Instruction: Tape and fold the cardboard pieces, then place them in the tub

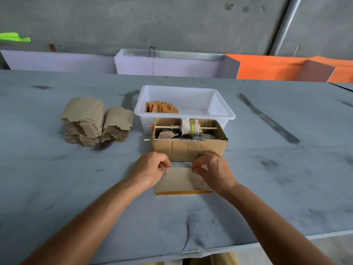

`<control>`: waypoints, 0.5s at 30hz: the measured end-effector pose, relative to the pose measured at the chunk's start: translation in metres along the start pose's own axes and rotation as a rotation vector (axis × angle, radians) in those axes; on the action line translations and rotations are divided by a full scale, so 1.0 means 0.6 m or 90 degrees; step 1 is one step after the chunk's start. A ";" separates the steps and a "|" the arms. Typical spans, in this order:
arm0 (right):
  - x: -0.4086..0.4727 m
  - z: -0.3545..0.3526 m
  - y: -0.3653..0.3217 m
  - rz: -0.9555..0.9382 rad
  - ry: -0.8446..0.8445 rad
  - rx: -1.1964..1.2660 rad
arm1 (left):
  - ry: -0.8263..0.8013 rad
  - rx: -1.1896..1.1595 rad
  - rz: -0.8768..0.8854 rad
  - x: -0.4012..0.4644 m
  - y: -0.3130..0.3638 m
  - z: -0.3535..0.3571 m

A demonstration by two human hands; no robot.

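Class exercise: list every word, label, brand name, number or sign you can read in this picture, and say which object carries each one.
None: no readable text anywhere.
Cardboard box: plain sides, no print.
White tub: unmarked.
Cardboard piece held by both hands: blank.
Tape roll: too small to tell any marking.

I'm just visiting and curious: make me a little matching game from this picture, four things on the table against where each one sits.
Things:
1. white tub
2. stacks of flat cardboard pieces
3. open cardboard box
4. cardboard piece

Places:
A. under both hands, nearest the person
B. far side of the table, behind the box
C. left of the tub
D. between the tub and the hands

Pairs: 1-B, 2-C, 3-D, 4-A. The left hand and right hand pinch the piece's far edge.
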State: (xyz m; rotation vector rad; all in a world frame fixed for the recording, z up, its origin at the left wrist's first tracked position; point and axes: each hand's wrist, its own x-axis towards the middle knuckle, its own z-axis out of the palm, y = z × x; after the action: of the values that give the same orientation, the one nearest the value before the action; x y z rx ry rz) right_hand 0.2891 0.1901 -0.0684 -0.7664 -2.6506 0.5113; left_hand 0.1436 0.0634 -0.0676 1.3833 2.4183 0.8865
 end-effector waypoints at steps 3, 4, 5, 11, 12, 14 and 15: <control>-0.001 -0.004 0.002 -0.026 -0.005 0.004 | 0.017 0.011 0.029 0.000 -0.002 0.004; -0.002 -0.005 0.002 -0.038 -0.009 0.002 | 0.020 0.020 0.042 0.000 -0.003 0.005; -0.003 -0.006 0.003 -0.052 -0.015 -0.003 | 0.024 0.027 0.055 0.000 -0.003 0.005; -0.007 -0.006 0.010 -0.137 -0.023 -0.029 | 0.030 0.044 0.116 -0.002 -0.007 0.006; -0.008 -0.006 0.011 -0.149 -0.013 -0.034 | 0.029 0.048 0.126 -0.002 -0.006 0.006; -0.010 -0.004 0.011 -0.182 0.013 -0.049 | 0.019 0.060 0.146 -0.002 -0.005 0.006; -0.011 -0.003 0.010 -0.202 0.028 -0.063 | 0.015 0.069 0.159 -0.002 -0.006 0.005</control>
State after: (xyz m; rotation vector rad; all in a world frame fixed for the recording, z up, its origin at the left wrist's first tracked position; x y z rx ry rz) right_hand 0.2981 0.1917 -0.0708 -0.3657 -2.7007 0.2777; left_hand 0.1433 0.0625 -0.0722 1.7540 2.3768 0.8411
